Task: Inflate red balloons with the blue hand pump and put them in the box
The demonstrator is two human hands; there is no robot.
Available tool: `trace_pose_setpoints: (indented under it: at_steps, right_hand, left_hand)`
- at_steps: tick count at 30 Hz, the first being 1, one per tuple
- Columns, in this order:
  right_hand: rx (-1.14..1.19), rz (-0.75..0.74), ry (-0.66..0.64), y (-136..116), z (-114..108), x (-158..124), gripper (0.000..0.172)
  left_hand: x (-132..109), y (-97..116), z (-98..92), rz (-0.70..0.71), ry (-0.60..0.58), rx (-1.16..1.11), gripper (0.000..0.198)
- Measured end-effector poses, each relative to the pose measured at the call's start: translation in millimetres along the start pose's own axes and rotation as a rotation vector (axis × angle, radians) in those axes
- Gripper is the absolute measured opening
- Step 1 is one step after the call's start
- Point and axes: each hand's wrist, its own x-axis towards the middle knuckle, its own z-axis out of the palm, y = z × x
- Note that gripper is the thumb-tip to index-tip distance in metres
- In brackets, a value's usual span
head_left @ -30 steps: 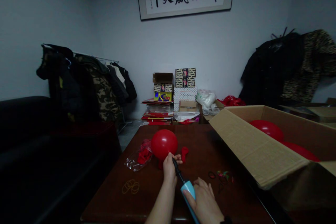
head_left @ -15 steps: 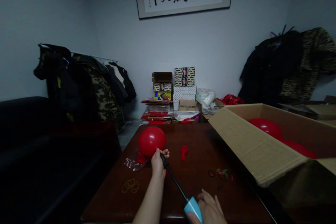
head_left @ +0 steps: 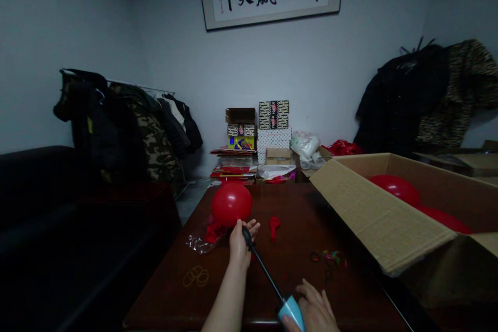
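A partly inflated red balloon (head_left: 231,203) sits on the nozzle of a hand pump (head_left: 268,275) with a black rod and a light blue barrel. My left hand (head_left: 240,241) is closed around the balloon's neck at the nozzle, over the dark wooden table (head_left: 163,290). Near the bottom edge, my right hand (head_left: 316,311) grips the blue barrel, with the rod drawn far out. An uninflated red balloon (head_left: 274,225) lies flat on the table just right of my left hand.
A clear bag of red balloons (head_left: 204,236) lies left of the inflated one. Yellow rubber bands (head_left: 195,276) and coloured bands (head_left: 329,258) lie on the table. A large open cardboard box (head_left: 381,218) at right holds inflated red balloons (head_left: 395,189). Stacked boxes (head_left: 272,129) stand against the far wall.
My right hand pulled the blue barrel back toward me, drawing the rod out. The balloon and my left hand shifted left, then slightly back right. The balloon looks a little smaller than a second ago.
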Motion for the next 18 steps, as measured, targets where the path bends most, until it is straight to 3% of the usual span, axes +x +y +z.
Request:
trace_pose_setpoints:
  at_steps: [10, 18]
  right_hand:
    - [0.074, -0.009, -0.093, -14, -25, 13, 0.059]
    - [0.070, 0.015, -0.072, -22, -23, 24, 0.057]
  left_hand:
    - [-16, -11, 0.9, -0.040, -0.027, -0.005, 0.021]
    - [-28, -30, -0.8, -0.079, -0.078, 0.025, 0.026]
